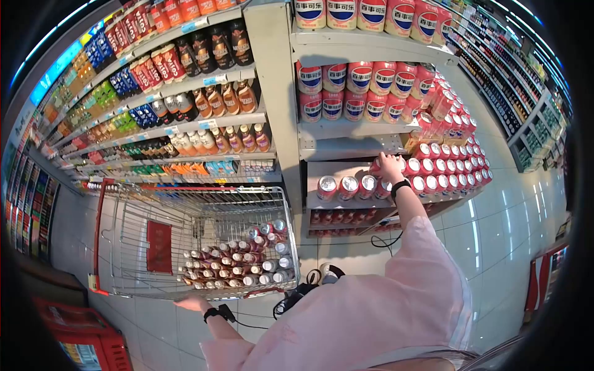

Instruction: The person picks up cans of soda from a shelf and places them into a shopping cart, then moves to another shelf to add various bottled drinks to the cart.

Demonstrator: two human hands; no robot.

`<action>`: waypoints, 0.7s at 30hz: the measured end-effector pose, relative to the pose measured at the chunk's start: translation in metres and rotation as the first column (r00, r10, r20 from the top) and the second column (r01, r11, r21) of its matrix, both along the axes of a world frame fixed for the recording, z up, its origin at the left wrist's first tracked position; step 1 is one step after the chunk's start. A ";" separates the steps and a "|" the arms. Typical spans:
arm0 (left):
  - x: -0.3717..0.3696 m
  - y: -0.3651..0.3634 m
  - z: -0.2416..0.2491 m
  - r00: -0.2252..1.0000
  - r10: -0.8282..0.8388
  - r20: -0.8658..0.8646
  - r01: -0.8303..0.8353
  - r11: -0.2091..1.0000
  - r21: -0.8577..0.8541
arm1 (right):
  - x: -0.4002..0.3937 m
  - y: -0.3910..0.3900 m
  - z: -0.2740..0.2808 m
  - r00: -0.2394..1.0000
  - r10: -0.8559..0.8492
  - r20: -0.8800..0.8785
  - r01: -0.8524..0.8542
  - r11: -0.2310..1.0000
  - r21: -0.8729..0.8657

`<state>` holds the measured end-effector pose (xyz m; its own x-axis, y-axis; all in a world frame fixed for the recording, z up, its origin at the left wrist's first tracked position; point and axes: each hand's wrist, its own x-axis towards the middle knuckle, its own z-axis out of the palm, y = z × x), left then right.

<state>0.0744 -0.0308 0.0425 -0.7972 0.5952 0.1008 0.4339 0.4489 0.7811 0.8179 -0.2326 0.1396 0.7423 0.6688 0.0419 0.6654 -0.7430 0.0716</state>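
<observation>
My right hand point(391, 167) reaches to the low display shelf, its fingers closed around a pink soda can point(375, 166). In front of it, a short row of upright pink soda cans point(348, 185) lines the shelf point(322, 169). Close to its right side stand many more cans point(427, 167) in rows. My left hand point(194, 302) is low beside the near side of the shopping cart point(198, 189), fingers stretched out and holding nothing visible. Inside the cart, bottles and cans point(247, 260) are packed together toward the right end.
Shelves of pink cans point(359, 77) rise above the low display, beside a beige post point(272, 80). Drink shelves point(198, 80) run along the left behind the cart. A black cable point(387, 241) hangs under the display. Red crates point(86, 331) stand at lower left; tiled floor point(458, 247) lies right.
</observation>
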 end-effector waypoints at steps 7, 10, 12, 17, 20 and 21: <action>0.013 -0.007 0.020 1.000 0.011 0.024 -0.011 1.000 -0.007 | 0.001 0.009 0.006 0.995 -0.064 0.074 0.060 0.996 0.059; 0.002 -0.003 0.003 1.000 0.002 -0.031 -0.002 1.000 0.006 | -0.025 0.022 0.052 0.989 -0.054 0.136 0.041 0.994 0.097; -0.008 -0.001 -0.011 1.000 0.002 0.001 -0.002 0.997 0.072 | -0.054 0.031 0.081 0.983 0.005 0.186 -0.048 0.973 0.227; -0.008 0.000 -0.018 0.998 0.007 0.056 -0.014 0.991 0.131 | -0.137 0.059 0.135 0.916 0.265 0.302 -0.375 0.834 0.406; 0.002 -0.003 -0.001 0.999 -0.003 0.046 -0.003 0.991 0.132 | -0.198 0.089 0.159 0.873 0.457 0.168 -0.479 0.744 0.466; 0.001 -0.002 -0.003 0.999 -0.011 0.032 0.006 0.986 0.166 | -0.218 0.102 0.155 0.853 0.500 0.148 -0.501 0.709 0.496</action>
<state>0.0759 -0.0331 0.0393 -0.7965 0.5793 0.1731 0.4105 0.3080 0.8583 0.5998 -0.1310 0.2949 0.3042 0.8242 0.4776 0.9506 -0.2302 -0.2083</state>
